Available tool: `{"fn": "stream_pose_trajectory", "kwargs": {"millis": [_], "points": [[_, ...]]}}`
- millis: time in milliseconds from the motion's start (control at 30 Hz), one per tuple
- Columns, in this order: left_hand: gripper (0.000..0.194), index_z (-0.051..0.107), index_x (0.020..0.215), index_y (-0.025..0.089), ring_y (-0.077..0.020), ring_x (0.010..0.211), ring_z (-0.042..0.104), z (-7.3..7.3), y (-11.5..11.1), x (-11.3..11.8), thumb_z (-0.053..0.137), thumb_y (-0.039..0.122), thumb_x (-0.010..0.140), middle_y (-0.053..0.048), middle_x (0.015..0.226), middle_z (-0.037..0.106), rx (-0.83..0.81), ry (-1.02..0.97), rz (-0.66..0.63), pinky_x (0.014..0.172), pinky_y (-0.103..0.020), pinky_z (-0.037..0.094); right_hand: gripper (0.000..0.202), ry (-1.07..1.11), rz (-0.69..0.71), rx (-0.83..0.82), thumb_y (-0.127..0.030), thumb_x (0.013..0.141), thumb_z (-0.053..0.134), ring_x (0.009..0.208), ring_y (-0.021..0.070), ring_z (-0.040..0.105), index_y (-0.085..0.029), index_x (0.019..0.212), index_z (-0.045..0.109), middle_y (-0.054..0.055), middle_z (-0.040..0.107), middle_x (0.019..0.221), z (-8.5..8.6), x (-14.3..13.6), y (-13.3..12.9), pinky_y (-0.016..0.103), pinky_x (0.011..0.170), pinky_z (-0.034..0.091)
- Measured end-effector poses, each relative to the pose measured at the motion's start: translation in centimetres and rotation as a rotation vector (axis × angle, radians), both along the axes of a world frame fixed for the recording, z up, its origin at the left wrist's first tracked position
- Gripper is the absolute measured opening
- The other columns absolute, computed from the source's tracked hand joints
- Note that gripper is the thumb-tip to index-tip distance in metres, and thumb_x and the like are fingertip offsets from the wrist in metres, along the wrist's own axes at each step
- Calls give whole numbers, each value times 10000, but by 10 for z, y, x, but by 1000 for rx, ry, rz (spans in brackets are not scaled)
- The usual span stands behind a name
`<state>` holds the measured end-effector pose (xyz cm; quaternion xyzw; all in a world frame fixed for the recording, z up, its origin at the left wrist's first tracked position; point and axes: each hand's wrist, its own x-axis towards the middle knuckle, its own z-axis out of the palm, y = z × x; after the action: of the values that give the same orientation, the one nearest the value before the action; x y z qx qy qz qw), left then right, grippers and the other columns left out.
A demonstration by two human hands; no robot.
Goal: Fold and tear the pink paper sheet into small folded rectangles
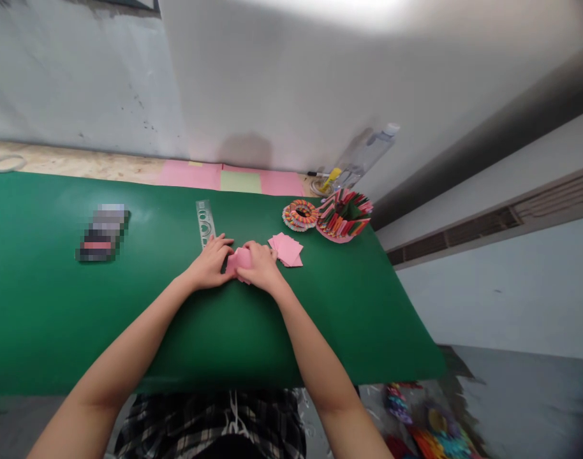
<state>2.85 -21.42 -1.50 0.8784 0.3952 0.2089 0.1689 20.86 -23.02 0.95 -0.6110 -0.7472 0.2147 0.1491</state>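
Pink paper pieces (pixel 242 259) lie between my two hands on the green table top. My left hand (pixel 210 262) is closed at their left edge, thumb and fingers gripping the paper. Curled over the right side of the same paper is my right hand (pixel 261 268), its fingers closed on it. A small fanned pile of pink paper squares (pixel 286 249) rests just right of my right hand. Beyond my left hand lies a clear ruler (pixel 205 220), its near end close to my fingers.
A phone-like dark object (pixel 104 233), blurred out, lies to the left. Back right stand a folded-paper ring (pixel 300 215) and a round folded-paper piece (pixel 344 217). Behind them a clear bottle (pixel 368 156) leans by the wall. Pink sheets (pixel 191 174) lie along the back edge.
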Motion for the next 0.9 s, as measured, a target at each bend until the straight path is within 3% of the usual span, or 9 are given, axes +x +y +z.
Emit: {"fn": "stream_pose_trajectory", "kwargs": {"millis": [167,267,367,467,533,633,767,900], "points": [[314,508,968,176,-330,1268,394,7,-4,2,661,319,735,-125,1184,568,-33,-55,4,1087,-595,164,422,329,96,3,-255,700,648,897,216,592,-191,1094,512,51,634,1012,-1,6,-5,364,829,419],[298,515,982,187,-281,1053,538,15,-8,5,649,291,738,-77,1008,617,-99,-117,85,973,-532,347,429,470,99,88,-234,737,631,851,174,613,-203,1147,510,37,642,1011,-2,10,-7,293,775,455],[350,495,1082,185,-147,686,550,23,-12,8,607,302,771,-44,923,609,-262,-325,137,679,-324,468,410,368,92,233,-269,759,640,861,196,614,-196,1151,544,57,660,986,-1,13,-7,308,783,461],[441,466,1178,189,-63,485,417,27,-14,10,601,286,769,-14,869,594,-430,-536,135,483,-216,377,381,212,115,311,-323,789,631,826,210,620,-216,1149,573,53,681,899,0,14,-8,314,749,468],[449,500,1159,184,-62,485,434,27,-15,12,631,281,741,-12,846,605,-496,-607,141,477,-209,381,396,176,124,313,-322,803,619,807,197,631,-235,1185,560,47,687,903,0,14,-10,293,719,473],[283,601,974,165,-109,573,539,26,-16,15,645,299,729,-11,759,630,-528,-632,195,561,-246,455,484,201,110,318,-293,782,636,805,188,636,-244,1247,514,45,681,939,-3,11,-13,280,706,482],[174,627,800,162,-140,639,590,22,-15,17,657,317,727,-2,702,639,-440,-684,341,633,-278,494,666,432,-72,280,-338,750,660,691,156,606,-207,1343,386,68,638,996,-10,6,-11,293,680,504],[165,635,820,164,-146,646,620,15,-11,16,643,309,740,-11,733,670,-399,-781,398,651,-301,532,549,571,-189,122,-355,801,594,574,112,549,-159,1287,431,95,614,1042,-17,4,-4,300,683,516]]}}
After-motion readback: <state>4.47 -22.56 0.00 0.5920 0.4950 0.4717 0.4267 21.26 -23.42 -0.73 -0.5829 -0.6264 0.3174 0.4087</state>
